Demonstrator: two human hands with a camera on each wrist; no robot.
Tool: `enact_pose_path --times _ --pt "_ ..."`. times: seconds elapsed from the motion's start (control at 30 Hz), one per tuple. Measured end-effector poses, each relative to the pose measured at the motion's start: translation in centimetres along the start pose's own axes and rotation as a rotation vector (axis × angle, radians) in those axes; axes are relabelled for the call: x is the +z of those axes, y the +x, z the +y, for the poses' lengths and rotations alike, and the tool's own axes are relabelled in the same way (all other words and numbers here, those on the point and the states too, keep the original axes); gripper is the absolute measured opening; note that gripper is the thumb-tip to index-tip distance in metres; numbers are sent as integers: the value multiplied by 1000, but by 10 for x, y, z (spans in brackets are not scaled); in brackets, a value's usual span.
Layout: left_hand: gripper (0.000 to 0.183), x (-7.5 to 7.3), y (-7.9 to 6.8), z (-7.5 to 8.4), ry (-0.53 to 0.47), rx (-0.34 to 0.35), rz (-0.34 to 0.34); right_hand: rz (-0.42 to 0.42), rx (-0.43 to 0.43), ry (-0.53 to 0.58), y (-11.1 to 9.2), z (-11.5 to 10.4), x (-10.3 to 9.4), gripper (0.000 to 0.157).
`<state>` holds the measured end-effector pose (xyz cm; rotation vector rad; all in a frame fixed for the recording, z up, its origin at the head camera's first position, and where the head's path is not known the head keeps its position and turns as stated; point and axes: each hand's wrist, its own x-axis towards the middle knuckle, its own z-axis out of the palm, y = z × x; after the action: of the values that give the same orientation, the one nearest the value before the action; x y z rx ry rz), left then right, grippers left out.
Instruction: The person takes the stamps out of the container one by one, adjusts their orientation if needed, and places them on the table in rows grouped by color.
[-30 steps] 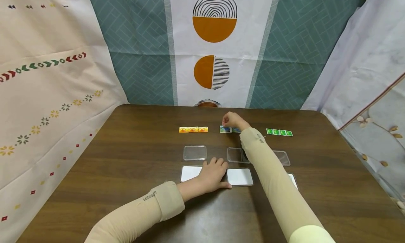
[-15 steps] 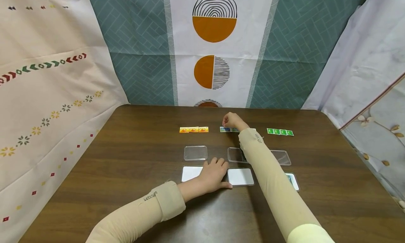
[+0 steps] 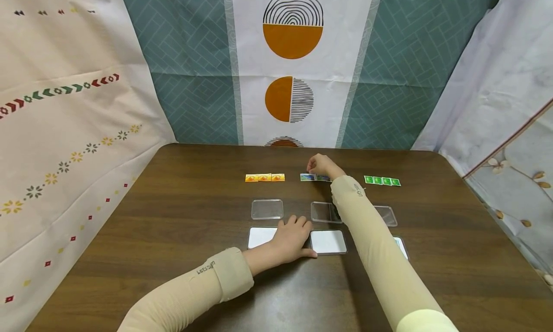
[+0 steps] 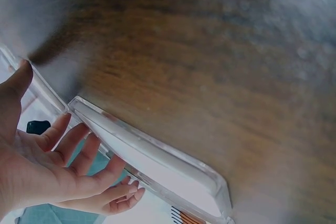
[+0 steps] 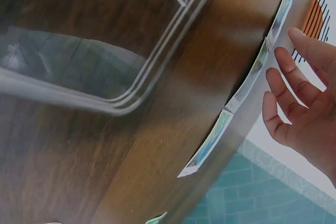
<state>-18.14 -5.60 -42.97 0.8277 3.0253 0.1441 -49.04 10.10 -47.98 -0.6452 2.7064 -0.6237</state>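
Observation:
My left hand (image 3: 293,238) rests spread on the table, between a white-filled clear case (image 3: 260,237) and a second such case (image 3: 328,241). Its thumb and fingertips lie right at the cases' edges in the left wrist view. At the back, my right hand (image 3: 321,165) is over a row of blue-green picture stamps (image 3: 307,177), overlapping part of it. The right wrist view has its fingers (image 5: 283,95) loosely bent beside the stamps (image 5: 210,142), with nothing seen between them. My right sleeve hides part of that row and of the cases below.
Orange stamps (image 3: 265,177) lie in a row at the back left, green stamps (image 3: 382,180) at the back right. Clear lids stand in front: a left lid (image 3: 267,209), a middle lid (image 3: 321,212) and a right lid (image 3: 386,215). A third white-filled case (image 3: 401,247) shows beside my right sleeve.
My right hand has shifted slightly to the right along the blue-green row, so more of its left stamp shows. My left hand has stayed in place.

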Motion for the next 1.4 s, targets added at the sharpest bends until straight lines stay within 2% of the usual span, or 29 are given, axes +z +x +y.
enact_pose_path --times 0.07,0.2,0.23,0.27,0.3,0.37,0.4,0.43,0.5,0.53,0.6,0.63,1.07,1.4 --pt "55 0 0 1 -2 0 -2 6 1 -3 -2 2 0 6" --pt "56 1 0 2 -1 -1 -10 84 -145 4 30 54 18 11" --pt "56 1 0 2 -1 -1 -12 79 -145 1 33 59 18 11" --pt "57 1 0 2 -1 -2 -13 55 -108 -7 30 54 16 9" --pt "57 1 0 2 0 -2 -13 59 -135 17 24 52 13 11" --pt "58 1 -1 3 1 -1 -12 40 -70 -3 -15 10 -3 11" --pt "59 1 -1 3 0 -1 -12 37 -80 3 -19 9 -5 11" --pt "59 1 -1 3 0 -1 -11 23 -47 4 -39 -13 -13 12" --pt "59 1 -2 4 -1 0 -10 60 -71 11 -70 -39 -22 8" --pt "58 1 -2 4 0 -1 -10 41 -29 -9 -83 -54 -27 7" --pt "58 1 -2 4 0 1 -9 45 -41 -14 -89 -56 -29 7" --pt "58 1 -2 4 0 3 -8 38 -18 -26 -108 -77 -37 7" --pt "58 0 -1 1 -8 16 7 78 -131 -49 -147 -73 -47 8" --pt "60 2 -1 1 2 20 16 126 -182 60 -180 -57 -46 12"
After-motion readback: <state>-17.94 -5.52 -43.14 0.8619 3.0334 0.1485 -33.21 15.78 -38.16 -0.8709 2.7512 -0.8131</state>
